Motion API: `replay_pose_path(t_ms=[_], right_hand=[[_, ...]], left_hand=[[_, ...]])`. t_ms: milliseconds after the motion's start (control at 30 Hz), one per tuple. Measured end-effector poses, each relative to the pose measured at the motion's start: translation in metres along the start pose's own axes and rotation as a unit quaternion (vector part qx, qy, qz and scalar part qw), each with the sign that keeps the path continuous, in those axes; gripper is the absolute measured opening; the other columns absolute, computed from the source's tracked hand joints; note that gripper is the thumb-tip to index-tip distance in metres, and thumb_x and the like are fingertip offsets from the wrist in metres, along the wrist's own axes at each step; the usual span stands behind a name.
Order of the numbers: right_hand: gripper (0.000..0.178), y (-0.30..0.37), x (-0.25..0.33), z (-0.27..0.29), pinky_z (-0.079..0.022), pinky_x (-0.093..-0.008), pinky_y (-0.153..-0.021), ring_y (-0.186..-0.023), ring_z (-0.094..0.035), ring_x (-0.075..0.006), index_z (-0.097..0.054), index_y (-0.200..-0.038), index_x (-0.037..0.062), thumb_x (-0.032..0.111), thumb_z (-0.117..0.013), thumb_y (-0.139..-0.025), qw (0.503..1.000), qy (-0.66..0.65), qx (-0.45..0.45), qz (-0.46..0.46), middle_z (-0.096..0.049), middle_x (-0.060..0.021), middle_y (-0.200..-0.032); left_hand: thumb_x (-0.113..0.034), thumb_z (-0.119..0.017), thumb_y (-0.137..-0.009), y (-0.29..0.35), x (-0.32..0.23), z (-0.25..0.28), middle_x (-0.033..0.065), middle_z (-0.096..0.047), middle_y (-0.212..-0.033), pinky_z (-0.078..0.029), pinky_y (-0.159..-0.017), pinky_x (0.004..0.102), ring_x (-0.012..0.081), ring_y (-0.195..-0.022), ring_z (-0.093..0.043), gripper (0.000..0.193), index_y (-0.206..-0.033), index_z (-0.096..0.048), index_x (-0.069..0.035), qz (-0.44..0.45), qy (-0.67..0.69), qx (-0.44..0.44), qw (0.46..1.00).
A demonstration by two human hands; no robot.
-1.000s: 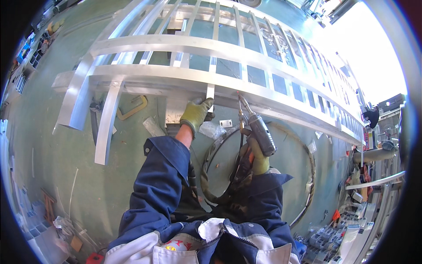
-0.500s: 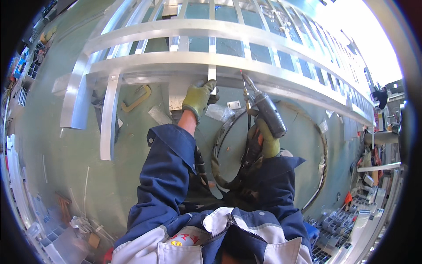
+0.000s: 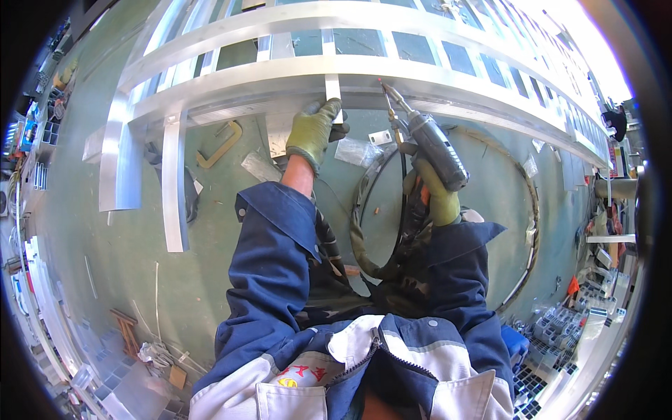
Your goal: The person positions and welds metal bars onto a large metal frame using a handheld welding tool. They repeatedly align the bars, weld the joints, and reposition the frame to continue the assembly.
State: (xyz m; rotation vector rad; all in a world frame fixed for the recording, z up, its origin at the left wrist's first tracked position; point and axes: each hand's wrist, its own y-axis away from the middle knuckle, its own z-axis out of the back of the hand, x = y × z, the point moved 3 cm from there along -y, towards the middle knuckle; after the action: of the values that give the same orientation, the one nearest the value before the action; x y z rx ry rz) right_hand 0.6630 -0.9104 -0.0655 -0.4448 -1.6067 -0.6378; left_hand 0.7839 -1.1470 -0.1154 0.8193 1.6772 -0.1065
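Note:
My left hand (image 3: pixel 313 133), in a green glove, grips a short aluminium upright (image 3: pixel 332 89) where it meets the long aluminium frame rail (image 3: pixel 231 80). My right hand (image 3: pixel 437 196), also gloved, is shut on a grey air-powered screwdriver (image 3: pixel 432 145). Its bit tip (image 3: pixel 383 85) touches the rail just right of the upright. A dark hose (image 3: pixel 401 203) runs down from the tool toward my lap. The frame is a long ladder-like aluminium assembly spanning the top of the view.
A yellow C-clamp (image 3: pixel 220 143) and clear plastic bags (image 3: pixel 358 150) lie on the green floor under the frame. A loose aluminium bar (image 3: pixel 173 185) hangs at left. Offcuts and scrap (image 3: pixel 133 336) sit lower left; bins of parts (image 3: pixel 560 329) lower right.
The view has tilted toward the frame, which now sits lower and larger. The screwdriver's bit has come up to the rail beside the upright; my left hand stays on the upright.

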Motion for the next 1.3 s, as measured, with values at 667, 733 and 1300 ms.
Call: replay_pose_path(t_ms=[667, 733, 1300], right_hand=[[0.034, 0.0, 0.001, -0.004, -0.044, -0.0278, -0.064, -0.064, -0.059, -0.013, -0.066, -0.129, 0.003, 0.02, -0.06, -0.101, 1.0, -0.005, -0.012, -0.003, -0.065, -0.0055, -0.073], [0.034, 0.0, 0.001, -0.006, -0.044, -0.0278, -0.064, -0.064, -0.059, -0.013, -0.065, -0.13, 0.0027, 0.019, -0.06, -0.1, 1.0, -0.008, -0.022, -0.003, -0.065, -0.0052, -0.073], [0.026, -0.002, 0.009, 0.013, -0.044, -0.0267, -0.057, -0.063, -0.058, -0.0111, -0.068, -0.121, 0.0026, 0.017, -0.062, -0.1, 0.994, 0.103, -0.01, -0.033, -0.072, -0.0067, -0.088]], left_hand=[[-0.022, -0.066, -0.102, 0.003, -0.002, -0.002, 0.0071, -0.071, -0.091, -0.06, -0.061, 0.027, 0.0149, -0.071, -0.07, 0.036, -0.132, -0.064, -0.002, 0.001, 0.001, -0.002, 1.0], [-0.022, -0.066, -0.102, 0.002, -0.002, -0.001, 0.0069, -0.071, -0.091, -0.06, -0.061, 0.0271, 0.015, -0.071, -0.07, 0.036, -0.132, -0.063, -0.002, 0.0, 0.001, -0.002, 1.0], [-0.022, -0.068, -0.101, -0.002, 0.003, 0.003, 0.0068, -0.07, -0.089, -0.06, -0.062, 0.0276, 0.0153, -0.068, -0.069, 0.035, -0.129, -0.064, 0.0, 0.007, 0.017, 0.004, 1.0]])
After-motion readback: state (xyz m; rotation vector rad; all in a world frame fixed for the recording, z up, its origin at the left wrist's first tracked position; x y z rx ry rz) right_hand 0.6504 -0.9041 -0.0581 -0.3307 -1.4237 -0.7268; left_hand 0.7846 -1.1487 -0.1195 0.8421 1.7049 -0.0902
